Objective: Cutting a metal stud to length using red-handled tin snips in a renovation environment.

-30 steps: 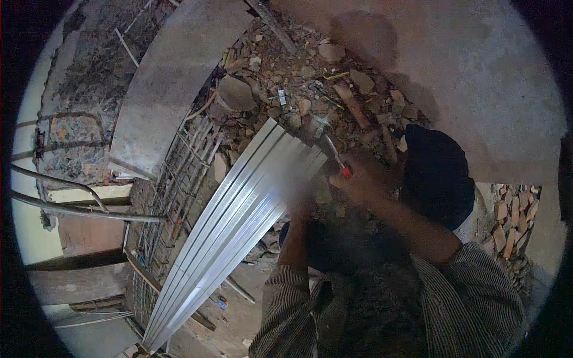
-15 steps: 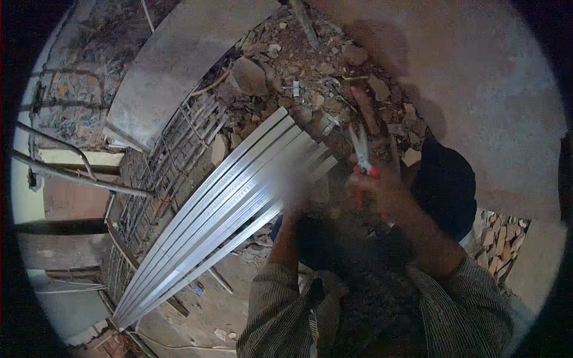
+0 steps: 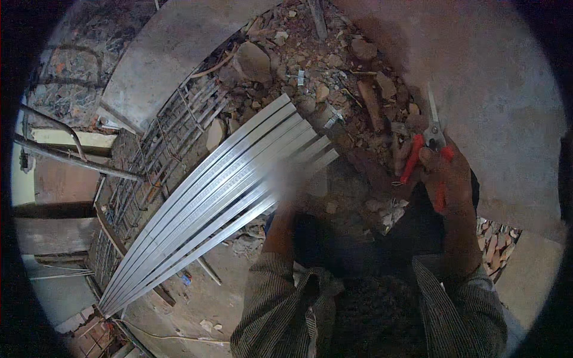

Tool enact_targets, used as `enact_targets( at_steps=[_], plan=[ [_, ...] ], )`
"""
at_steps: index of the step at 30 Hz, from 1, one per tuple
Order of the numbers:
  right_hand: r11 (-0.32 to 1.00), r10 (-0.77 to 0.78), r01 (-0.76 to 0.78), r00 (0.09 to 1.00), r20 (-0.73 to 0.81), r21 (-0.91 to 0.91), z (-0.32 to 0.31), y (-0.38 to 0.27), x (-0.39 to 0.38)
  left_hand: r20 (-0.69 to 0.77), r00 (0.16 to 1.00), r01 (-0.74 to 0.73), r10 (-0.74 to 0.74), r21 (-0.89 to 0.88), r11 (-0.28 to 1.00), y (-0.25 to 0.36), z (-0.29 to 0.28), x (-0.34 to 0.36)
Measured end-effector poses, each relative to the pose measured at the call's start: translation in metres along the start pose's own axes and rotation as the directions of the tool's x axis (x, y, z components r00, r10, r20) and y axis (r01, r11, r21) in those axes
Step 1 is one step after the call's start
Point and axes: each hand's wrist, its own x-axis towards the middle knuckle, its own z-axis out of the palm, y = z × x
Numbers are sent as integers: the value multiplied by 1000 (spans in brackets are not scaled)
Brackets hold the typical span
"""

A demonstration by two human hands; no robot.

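Long shiny metal channels (image 3: 209, 197) lie side by side in a fan, running from the lower left up to the middle. My left hand (image 3: 289, 184) is at their near part, close to the cut-off ends; its fingers are smeared, so their grip does not show. In my right hand (image 3: 449, 170), off to the right, is a pair of tin snips (image 3: 434, 128) with red handles. The handles stand apart inside the grip, and the blades point away from me, touching none of the channels.
Broken rubble (image 3: 334, 59) is heaped beyond the channels, with a small metal bracket (image 3: 333, 117) on it. A rusty rebar grid (image 3: 173, 134) lies to the left. At the right rises a plain wall-like surface (image 3: 501, 107), with a pile of brick pieces (image 3: 495, 241) lower down.
My right hand has moved to the right with the tin snips, away from the channels' ends, and the snips' handles now spread wider. My left hand stays at the channels.
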Motion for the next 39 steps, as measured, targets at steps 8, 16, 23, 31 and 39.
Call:
enact_targets(
  at_steps=[8, 16, 23, 31, 39],
  plan=[
    [978, 211, -208, 971, -113, 30, 1, 19, -2, -72, 988, -142, 135, -103, 984, -38, 58, 12],
    [982, 182, -187, 972, 145, 19, 16, 39, -9, 47, 988, -153, 145, 259, 954, -55, 93, 25],
    [982, 105, -128, 982, 158, 140, 26, 47, -8, 87, 930, -367, 358, 137, 920, -48, 23, 4],
    [942, 324, -303, 935, 147, -148, 22, 36, -4, 63, 927, -360, 370, -137, 923, -42, -35, 4],
    [675, 318, -87, 931, 182, -733, -2, -42, 39, -215, 914, -286, 345, 262, 922, -8, -81, -22]
  ],
)
